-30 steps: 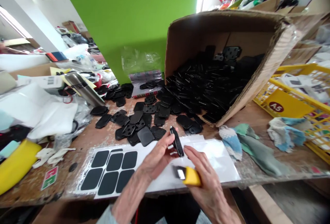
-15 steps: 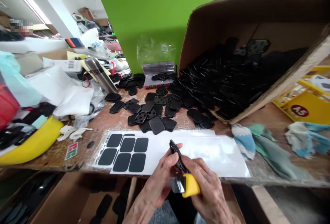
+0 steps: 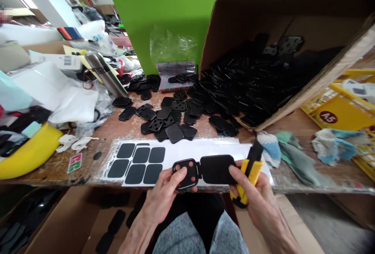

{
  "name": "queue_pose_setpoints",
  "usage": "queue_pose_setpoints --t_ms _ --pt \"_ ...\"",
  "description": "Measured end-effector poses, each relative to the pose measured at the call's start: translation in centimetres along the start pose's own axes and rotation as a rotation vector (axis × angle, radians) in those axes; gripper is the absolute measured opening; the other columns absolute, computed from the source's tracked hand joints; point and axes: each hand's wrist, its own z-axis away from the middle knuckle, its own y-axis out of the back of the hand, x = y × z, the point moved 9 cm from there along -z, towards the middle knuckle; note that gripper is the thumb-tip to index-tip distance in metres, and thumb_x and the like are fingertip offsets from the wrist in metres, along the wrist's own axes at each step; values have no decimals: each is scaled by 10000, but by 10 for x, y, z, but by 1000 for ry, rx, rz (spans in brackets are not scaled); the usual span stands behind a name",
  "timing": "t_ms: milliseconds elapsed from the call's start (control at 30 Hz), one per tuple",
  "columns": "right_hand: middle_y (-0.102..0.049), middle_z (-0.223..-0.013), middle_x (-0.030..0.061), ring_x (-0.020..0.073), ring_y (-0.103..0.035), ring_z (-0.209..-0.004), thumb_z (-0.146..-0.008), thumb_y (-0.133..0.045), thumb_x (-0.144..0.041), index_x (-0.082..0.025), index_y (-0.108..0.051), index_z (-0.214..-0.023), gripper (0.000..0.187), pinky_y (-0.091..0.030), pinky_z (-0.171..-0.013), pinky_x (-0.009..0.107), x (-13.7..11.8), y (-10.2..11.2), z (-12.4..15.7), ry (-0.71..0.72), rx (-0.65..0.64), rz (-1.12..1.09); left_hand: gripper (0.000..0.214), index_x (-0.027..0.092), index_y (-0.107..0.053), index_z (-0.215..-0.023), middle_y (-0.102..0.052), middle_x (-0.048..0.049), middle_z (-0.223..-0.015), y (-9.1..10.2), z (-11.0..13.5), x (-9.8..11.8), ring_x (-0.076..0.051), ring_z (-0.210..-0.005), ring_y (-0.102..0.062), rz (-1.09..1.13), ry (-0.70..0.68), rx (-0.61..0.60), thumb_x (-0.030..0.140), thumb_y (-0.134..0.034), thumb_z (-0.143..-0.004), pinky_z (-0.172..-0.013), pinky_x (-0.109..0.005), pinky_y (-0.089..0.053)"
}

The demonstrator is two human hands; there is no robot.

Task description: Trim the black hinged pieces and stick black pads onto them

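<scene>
Your left hand (image 3: 164, 191) pinches the holed half of one hinged black plate (image 3: 205, 171) opened flat over the table edge (image 3: 52, 172), your right hand (image 3: 254, 195) steadies the plain half while gripping one yellow cutter (image 3: 249, 172), beside a sheet (image 3: 175, 152) bearing six black pads (image 3: 137, 162).

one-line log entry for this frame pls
left hand: holds hinged black plate opened flat | right hand: same plate plus yellow utility knife | behind: sticker sheet

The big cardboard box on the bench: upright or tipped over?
Tipped. The cardboard box lies on its side, and black parts spill from it.
</scene>
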Motion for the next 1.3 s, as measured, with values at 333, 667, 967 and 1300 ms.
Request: queue_pose_setpoints --t_ms 333,667,967,1300 --pt "-430 -634 -63 27 -380 -439 -710 -689 -327 -183 -547 -865 254 -307 -418 184 18 -16 2 -171 -202 -407 224 121 -653 -889 -607 -35 -607 5 -1 -10 -133 -505 -545 305 31 -18 271 -492 -845 -628 -307 -433" --pt "-409 -528 -92 23 -373 -359 -705 -689 -345 -199 -517 -883 287 -228 -414 178 42 -21 4 -270 -138 -407 409 324 -484 -1210 -615 -47 -1063 -2 2 7 -181 -658 -587 628 -103 -276 347 -514 -802 -679 -386 -419" --pt "-464 -572 -81 28 -370 -364 -665 -720 -345 -206 -508 -863 322 -217 -411 178 53 -31 11 -305 -78 -484 270 223 -577 -1057 -654 -58 -939 8 -13 8 -151 -716 -608 591 -72 -114 349 -402 -893 -625 -301 -477" --pt "-370 -531 -95 38 -353 -395 -744 -636 -388 -197 -498 -876 270 -217 -436 189 37 -48 17 -166 -108 -354 383 240 -471 -1252 -630 -63 -1084 12 -12 -1 -165 -999 -569 665 -97 13 313 -463 -876 -905 -345 -426"
